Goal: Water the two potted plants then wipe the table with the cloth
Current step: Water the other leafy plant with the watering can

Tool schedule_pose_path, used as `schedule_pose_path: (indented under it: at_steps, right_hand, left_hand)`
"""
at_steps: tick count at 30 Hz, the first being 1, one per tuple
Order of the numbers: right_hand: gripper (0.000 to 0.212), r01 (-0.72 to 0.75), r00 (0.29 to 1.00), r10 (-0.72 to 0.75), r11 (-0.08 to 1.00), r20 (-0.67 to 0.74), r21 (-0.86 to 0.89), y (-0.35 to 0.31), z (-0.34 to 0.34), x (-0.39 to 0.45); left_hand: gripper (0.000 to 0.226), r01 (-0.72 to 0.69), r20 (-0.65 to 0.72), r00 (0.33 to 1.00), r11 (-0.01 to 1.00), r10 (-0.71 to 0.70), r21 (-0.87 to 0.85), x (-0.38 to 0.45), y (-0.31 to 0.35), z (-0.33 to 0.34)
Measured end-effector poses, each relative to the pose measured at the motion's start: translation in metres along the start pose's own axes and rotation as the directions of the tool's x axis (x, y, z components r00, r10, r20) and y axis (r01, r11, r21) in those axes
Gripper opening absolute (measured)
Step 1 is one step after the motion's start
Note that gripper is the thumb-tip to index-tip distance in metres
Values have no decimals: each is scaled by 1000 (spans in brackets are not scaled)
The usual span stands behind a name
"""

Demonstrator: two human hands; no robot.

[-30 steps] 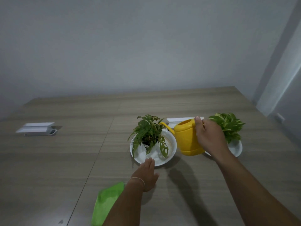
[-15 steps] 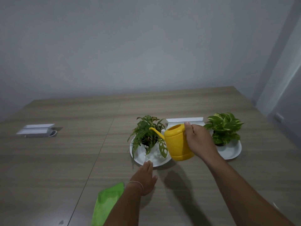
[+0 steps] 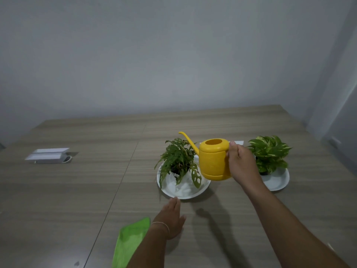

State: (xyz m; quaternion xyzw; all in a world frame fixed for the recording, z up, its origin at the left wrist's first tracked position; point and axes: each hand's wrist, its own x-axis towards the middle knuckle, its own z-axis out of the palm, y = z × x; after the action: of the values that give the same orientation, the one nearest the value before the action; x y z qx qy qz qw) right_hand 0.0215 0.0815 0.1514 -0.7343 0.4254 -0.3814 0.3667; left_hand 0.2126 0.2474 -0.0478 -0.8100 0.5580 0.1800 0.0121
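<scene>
Right hand (image 3: pixel 240 163) grips the yellow watering can (image 3: pixel 213 159) beside the left plant (image 3: pixel 178 161); left hand (image 3: pixel 171 219) lies flat near the cloth (image 3: pixel 130 240).

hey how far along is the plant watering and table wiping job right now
Nothing looks clearly finished; no water is visible pouring. In hand: the right hand grips the yellow watering can, held upright in the air beside the left potted plant, spout above its leaves. The left hand rests flat on the table. Left: possibly both waterings, including the right potted plant, then wiping with the untouched green cloth.
</scene>
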Motion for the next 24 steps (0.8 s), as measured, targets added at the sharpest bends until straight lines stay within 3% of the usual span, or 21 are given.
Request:
schedule_pose_path:
  at_steps: [7,11,15,24]
  right_hand:
    - [47,-154,987,159,981,-31,120,35,-15,-14]
    - [48,-311,948,317,910,21,276,65,-30,-27]
    - [44,-357,922,387,870,-24,340,92,-52,-46]
    - [43,-440,827,488,871,-281,219,178,-111,-70]
  left_hand:
    - [71,-71,0,997,997,71,42,9,19,-4]
    - [71,-123,27,992,991,122,56,17,36,-9]
    - [72,-147,64,988,987,143,65,26,52,-6]
    - [69,-290,79,956,950,283,113,41,119,-9]
